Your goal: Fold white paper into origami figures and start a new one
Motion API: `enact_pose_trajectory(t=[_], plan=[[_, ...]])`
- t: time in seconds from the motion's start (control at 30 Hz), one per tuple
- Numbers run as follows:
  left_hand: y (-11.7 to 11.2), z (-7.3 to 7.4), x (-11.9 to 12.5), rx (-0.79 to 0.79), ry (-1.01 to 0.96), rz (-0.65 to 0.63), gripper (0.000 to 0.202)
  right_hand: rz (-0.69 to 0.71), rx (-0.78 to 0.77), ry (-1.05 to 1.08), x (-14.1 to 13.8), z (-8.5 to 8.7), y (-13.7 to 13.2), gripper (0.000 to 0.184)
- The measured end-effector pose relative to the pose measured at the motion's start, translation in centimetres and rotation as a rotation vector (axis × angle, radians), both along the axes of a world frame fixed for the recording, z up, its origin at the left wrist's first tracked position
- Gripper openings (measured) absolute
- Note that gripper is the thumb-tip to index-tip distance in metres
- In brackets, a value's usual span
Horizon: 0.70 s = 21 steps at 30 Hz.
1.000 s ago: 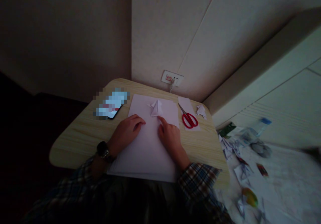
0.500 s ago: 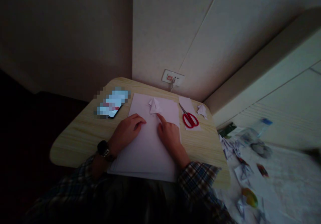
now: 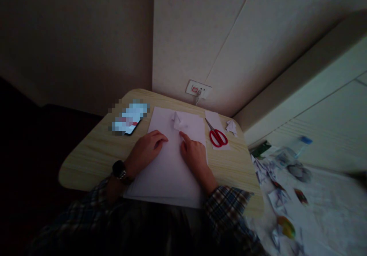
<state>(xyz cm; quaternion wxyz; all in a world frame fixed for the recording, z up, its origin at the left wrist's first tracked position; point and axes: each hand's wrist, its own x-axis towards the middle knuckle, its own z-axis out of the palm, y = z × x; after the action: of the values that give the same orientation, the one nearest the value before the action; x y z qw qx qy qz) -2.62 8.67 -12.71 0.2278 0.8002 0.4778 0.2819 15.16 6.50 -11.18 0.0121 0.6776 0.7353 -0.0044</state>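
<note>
A small folded white paper figure lies near the far edge of a stack of white paper sheets on a light wooden table. My right hand rests on the sheets with its index finger stretched toward the figure, the tip a little short of it, and holds nothing. My left hand, with a dark watch on the wrist, lies on the sheets to the left, fingers loosely bent and empty.
Red-handled scissors lie on a paper strip right of the sheets, with another small folded figure beyond them. A phone lies at the far left. A wall socket is behind the table. Paper scraps litter the surface at right.
The folded figure has shifted slightly away from my right fingertip and turned. My right index finger has drawn back a little. My left hand has stayed put.
</note>
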Motion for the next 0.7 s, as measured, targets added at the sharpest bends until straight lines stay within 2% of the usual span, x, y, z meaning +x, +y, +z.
enact_pose_trajectory(t=[0.37, 0.5, 0.7], plan=[[-0.1, 0.2, 0.1, -0.005, 0.008, -0.002, 0.026, -0.007, 0.014, 0.023, 0.0, -0.2, 0.2, 0.047], [-0.1, 0.3, 0.0, -0.013, 0.013, -0.008, 0.027, 0.007, 0.018, 0.05, 0.0, -0.2, 1.0, 0.048], [-0.2, 0.4, 0.1, -0.011, 0.013, 0.004, 0.026, 0.063, 0.042, 0.031, -0.1, -0.1, 3.2, 0.028]])
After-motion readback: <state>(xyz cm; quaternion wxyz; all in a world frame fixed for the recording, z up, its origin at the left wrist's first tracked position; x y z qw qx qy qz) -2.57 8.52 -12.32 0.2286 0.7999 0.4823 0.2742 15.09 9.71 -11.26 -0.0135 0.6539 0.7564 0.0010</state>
